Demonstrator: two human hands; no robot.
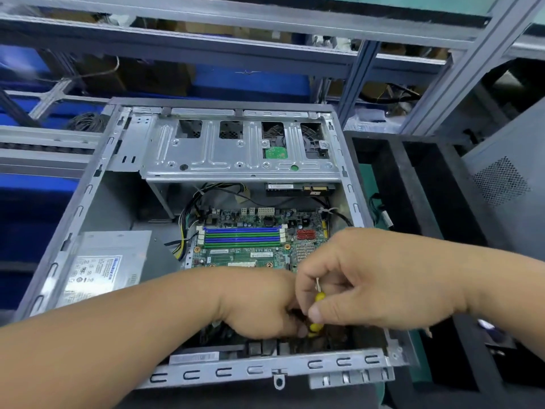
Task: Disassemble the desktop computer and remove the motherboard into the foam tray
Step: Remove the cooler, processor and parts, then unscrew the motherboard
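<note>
The green motherboard [244, 249] lies flat in the open grey metal computer case [88, 202], its blue and green memory slots running left to right; its near part is hidden under both hands; the right hand [368, 278] pinches a yellow-handled tool [319, 297], fingers [315, 314] curled on it; the left hand [259, 302] curls just beside it, its grasp hidden; the black foam tray [413, 178] sits right of the case.
</note>
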